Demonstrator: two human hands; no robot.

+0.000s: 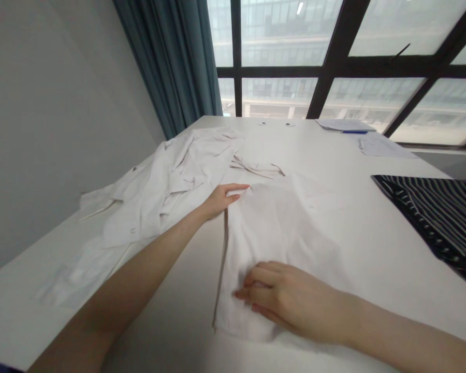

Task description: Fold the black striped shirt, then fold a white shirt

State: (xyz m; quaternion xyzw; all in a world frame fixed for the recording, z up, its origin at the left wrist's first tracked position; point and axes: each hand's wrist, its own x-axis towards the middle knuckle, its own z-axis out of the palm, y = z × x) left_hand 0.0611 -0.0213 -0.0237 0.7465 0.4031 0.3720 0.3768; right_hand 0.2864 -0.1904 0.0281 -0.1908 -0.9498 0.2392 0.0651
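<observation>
A piece of white fabric (279,223) lies fairly flat on the white table, with its left edge showing as a thin brownish line. At the upper left corner of this fabric is my left hand (219,201), its fingers stretched out and the thumb apart from them. The thumb rests on the cloth. Lower down, my right hand (285,292) lies on the fabric near the bottom, with fingers loosely bent and spread a little, nothing visible in them. The right end of the fabric blends into the tabletop.
Crumpled white garments (186,166) lie along the left, with white straps (252,167) beyond my left hand. Clear plastic (77,274) sits nearer me. A black striped cloth (442,217) lies at right; papers (345,125) and a blue pen (354,132) are at the far edge.
</observation>
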